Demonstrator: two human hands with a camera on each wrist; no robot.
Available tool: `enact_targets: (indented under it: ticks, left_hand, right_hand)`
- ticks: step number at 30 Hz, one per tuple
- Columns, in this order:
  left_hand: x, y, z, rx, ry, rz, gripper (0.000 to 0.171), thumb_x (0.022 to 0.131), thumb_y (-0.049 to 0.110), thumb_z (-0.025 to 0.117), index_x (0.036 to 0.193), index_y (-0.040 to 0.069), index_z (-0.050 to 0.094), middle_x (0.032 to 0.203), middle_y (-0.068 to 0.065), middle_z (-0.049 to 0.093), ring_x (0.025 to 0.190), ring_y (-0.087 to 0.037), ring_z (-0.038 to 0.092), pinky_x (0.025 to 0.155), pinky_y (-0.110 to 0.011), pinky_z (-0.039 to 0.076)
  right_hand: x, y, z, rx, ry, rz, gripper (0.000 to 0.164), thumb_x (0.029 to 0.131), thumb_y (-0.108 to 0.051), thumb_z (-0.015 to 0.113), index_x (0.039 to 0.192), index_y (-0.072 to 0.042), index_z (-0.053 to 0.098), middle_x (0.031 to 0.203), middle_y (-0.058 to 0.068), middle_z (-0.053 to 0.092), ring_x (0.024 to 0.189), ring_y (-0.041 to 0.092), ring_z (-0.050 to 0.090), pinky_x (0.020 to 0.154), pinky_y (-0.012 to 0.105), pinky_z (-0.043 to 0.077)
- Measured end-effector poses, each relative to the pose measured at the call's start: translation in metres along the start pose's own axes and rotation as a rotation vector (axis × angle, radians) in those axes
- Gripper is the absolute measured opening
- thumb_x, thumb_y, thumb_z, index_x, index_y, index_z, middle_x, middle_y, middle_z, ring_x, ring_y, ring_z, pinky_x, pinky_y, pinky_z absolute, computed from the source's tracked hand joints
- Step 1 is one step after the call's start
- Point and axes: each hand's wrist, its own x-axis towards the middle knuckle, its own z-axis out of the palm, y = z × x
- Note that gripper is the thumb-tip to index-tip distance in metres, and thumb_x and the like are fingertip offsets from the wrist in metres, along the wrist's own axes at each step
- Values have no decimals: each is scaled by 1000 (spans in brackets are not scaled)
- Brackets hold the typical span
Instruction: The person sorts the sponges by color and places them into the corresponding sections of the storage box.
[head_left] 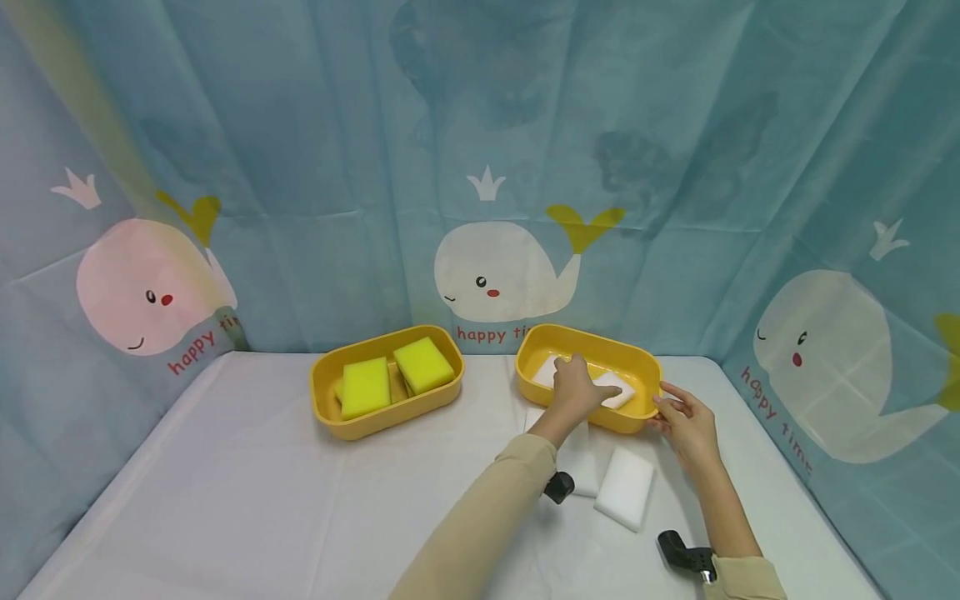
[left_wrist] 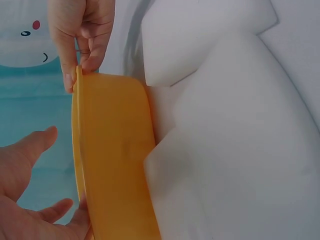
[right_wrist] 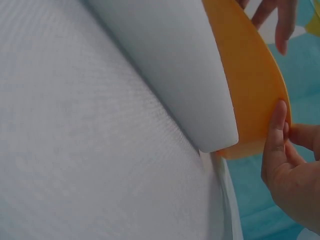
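A yellow plastic bin stands at the back right, holding two white sponges. Reaching over its near rim, my left hand has thumb and fingers spread apart above the sponges. In the left wrist view nothing shows between the spread thumb and fingers of that left hand. My right hand pinches the rim at the bin's right end, thumb and fingers on either side of the wall, as the right wrist view also shows. Two more white sponges lie on the table before the bin, one partly hidden by my left arm.
Left of centre stands a second yellow bin with several yellow-green sponges in it. A blue curtain with whale prints hangs behind and beside the white table. Black wrist cameras jut from both forearms.
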Motion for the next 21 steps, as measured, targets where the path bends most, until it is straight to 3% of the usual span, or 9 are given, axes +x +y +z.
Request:
enact_targets:
  ticks: [9, 21]
  left_hand:
    - [-4, -2, -7, -40, -5, 19, 54, 86, 31, 90, 118, -2, 63, 127, -22, 57, 108, -34, 64, 91, -39, 59]
    - [-12, -4, -19, -118, -18, 54, 62, 86, 32, 90, 131, -1, 63, 130, -18, 56, 114, -30, 59, 94, -38, 56]
  right_hand:
    - [-1, -1, 2, -18, 15, 15, 53, 109, -12, 58, 159, -1, 43, 99, -1, 58, 75, 4, 61, 73, 15, 59]
    - [-2, -1, 2, -20, 15, 3, 52, 109, -11, 58, 158, 0, 43, 95, -5, 57, 75, 4, 61, 73, 15, 59]
